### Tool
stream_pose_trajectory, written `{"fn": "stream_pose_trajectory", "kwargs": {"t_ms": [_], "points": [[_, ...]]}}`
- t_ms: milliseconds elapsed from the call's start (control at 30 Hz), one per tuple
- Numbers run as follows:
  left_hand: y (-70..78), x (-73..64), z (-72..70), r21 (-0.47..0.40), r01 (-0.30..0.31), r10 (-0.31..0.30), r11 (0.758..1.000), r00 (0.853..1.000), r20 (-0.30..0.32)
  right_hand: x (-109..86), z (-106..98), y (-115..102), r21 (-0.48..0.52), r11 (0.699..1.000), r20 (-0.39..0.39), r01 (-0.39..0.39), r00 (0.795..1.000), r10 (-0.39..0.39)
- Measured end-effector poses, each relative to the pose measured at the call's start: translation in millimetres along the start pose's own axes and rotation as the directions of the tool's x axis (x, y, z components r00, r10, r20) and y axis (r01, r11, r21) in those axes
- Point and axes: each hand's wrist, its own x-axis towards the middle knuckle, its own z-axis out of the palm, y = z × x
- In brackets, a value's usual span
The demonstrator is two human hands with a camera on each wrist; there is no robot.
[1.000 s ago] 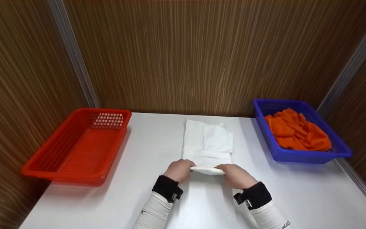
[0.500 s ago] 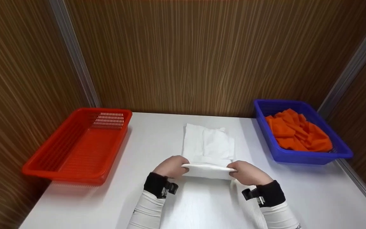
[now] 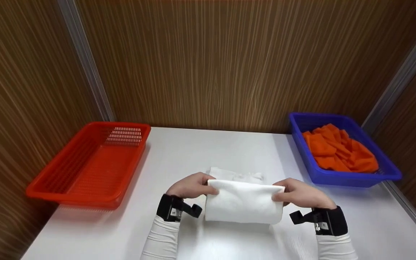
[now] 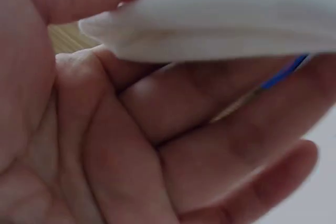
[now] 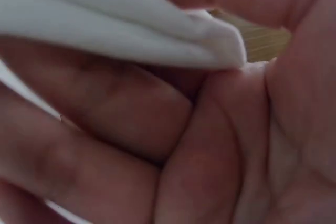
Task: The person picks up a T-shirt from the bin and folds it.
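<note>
A folded white cloth (image 3: pixel 244 204) hangs between both hands at the front middle of the table, its lower edge level across. My left hand (image 3: pixel 193 185) pinches its upper left corner, thumb in front and fingers behind. At the upper right corner my right hand (image 3: pixel 303 193) holds it the same way. In the left wrist view the layered cloth edge (image 4: pixel 210 30) lies between thumb and fingers. The right wrist view shows a doubled cloth edge (image 5: pixel 131 30) in the right hand's grip. Behind the raised part, more white fabric (image 3: pixel 229 174) shows, partly hidden.
On the left stands a red plastic basket (image 3: pixel 128 173) with slotted walls. A blue basket (image 3: pixel 345 177) at the back right holds crumpled orange fabric (image 3: pixel 338 148). Wood-grain panels (image 3: pixel 208 65) enclose the white table (image 3: pixel 179 151) at the back and sides.
Both hands have moved apart, lifting and turning the front fold so its broad face shows. The part of the cloth lying behind has drawn nearer and shows less. The baskets stay put.
</note>
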Motion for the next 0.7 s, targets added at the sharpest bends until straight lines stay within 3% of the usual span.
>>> {"fn": "stream_pose_trajectory", "kwargs": {"t_ms": [67, 100, 133, 200, 267, 300, 367, 467, 533, 633, 700], "points": [[-5.6, 8.7, 6.0, -0.134, 0.005, -0.022, 0.991, 0.992, -0.128, 7.2, 1, 6, 0.121, 0.993, -0.081, -0.006, 0.997, 0.016], [-8.8, 14.4, 9.8, -0.197, 0.008, -0.050, 0.980, 0.977, -0.209, 13.5, 4, 11, 0.189, 0.982, -0.139, -0.010, 0.990, 0.037], [-12.6, 20.9, 14.0, -0.253, 0.001, -0.078, 0.967, 0.953, -0.294, 21.3, 7, 15, 0.258, 0.966, -0.201, -0.011, 0.977, 0.065], [-21.5, 34.4, 23.4, -0.330, -0.005, -0.145, 0.944, 0.892, -0.428, 40.3, 16, 27, 0.375, 0.927, -0.331, -0.015, 0.932, 0.149], [-31.3, 44.6, 32.7, -0.365, 0.025, -0.215, 0.931, 0.844, -0.491, 59.4, 26, 41, 0.434, 0.900, -0.408, -0.045, 0.881, 0.241], [-37.1, 48.4, 36.7, -0.377, 0.052, -0.248, 0.925, 0.833, -0.495, 67.0, 32, 48, 0.450, 0.890, -0.420, -0.074, 0.862, 0.284], [-46.9, 53.0, 42.9, -0.387, 0.082, -0.277, 0.918, 0.833, -0.480, 77.7, 41, 61, 0.434, 0.891, -0.428, -0.131, 0.841, 0.332], [-56.8, 55.1, 47.5, -0.370, 0.108, -0.286, 0.923, 0.836, -0.468, 82.8, 50, 75, 0.372, 0.912, -0.417, -0.173, 0.847, 0.330], [-60.3, 55.8, 48.5, -0.347, 0.088, -0.261, 0.934, 0.832, -0.490, 82.8, 52, 80, 0.360, 0.922, -0.434, -0.144, 0.849, 0.302], [-63.9, 56.9, 49.3, -0.291, 0.045, -0.200, 0.956, 0.824, -0.529, 81.0, 51, 83, 0.426, 0.901, -0.443, -0.084, 0.848, 0.289], [-65.8, 57.5, 49.6, -0.286, -0.001, -0.156, 0.958, 0.834, -0.529, 79.5, 51, 84, 0.462, 0.885, -0.451, -0.059, 0.843, 0.292]]}}
